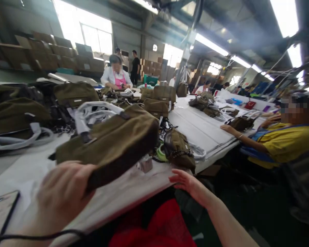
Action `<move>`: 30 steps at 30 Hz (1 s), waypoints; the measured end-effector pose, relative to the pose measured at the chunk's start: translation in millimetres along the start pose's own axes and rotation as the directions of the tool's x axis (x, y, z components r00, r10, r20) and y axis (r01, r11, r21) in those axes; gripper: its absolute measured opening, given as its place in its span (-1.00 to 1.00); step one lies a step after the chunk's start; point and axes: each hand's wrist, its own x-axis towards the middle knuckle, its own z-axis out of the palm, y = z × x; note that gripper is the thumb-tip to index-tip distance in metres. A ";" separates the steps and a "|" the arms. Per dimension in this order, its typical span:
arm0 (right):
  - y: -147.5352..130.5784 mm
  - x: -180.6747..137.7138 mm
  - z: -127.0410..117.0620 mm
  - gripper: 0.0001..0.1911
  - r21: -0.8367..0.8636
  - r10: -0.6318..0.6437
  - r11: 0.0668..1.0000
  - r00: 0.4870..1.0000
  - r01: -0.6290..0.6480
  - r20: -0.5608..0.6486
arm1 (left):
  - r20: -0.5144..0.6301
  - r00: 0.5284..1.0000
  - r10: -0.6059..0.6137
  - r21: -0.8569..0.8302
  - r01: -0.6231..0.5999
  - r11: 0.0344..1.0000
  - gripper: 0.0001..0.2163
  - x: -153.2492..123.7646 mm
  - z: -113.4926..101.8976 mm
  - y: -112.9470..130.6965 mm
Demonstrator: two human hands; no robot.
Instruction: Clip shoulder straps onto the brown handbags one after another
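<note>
My left hand (64, 192) grips the lower corner of an olive-green handbag (118, 137), which lies tilted above the white table. White-wrapped handles (92, 111) loop up from the bag's far side. My right hand (186, 181) is at the table's front edge, fingers stretched out and holding nothing. Just beyond its fingertips sits a smaller olive bag (179, 147) with a dark chain across it. A green roll of tape (161, 153) lies between the two bags, beside a small greyish block (145, 164).
More olive bags (18, 113) with wrapped handles crowd the table's left and middle. A phone (3, 209) lies at the near left. A co-worker in yellow (288, 140) handles a dark bag (240, 122) at right. Another person in a pink apron (118, 80) sits across the table.
</note>
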 end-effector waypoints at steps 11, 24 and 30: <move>85.7 27.9 11.1 -0.59 0.411 0.342 0.888 0.892 -0.204 -0.295 | 0.718 0.690 -0.092 -0.111 0.243 0.964 -0.65 -122.6 57.4 93.9; 87.4 -13.5 -2.2 -0.52 0.401 0.208 0.911 0.946 -0.096 -0.248 | 0.196 0.871 -0.450 0.026 0.454 0.890 -0.42 -69.2 48.1 59.3; 80.9 -44.6 -16.7 -0.55 0.086 -0.039 0.995 0.990 0.051 -0.137 | 0.365 0.851 -0.376 -0.003 0.405 0.914 -0.52 -84.3 78.9 66.7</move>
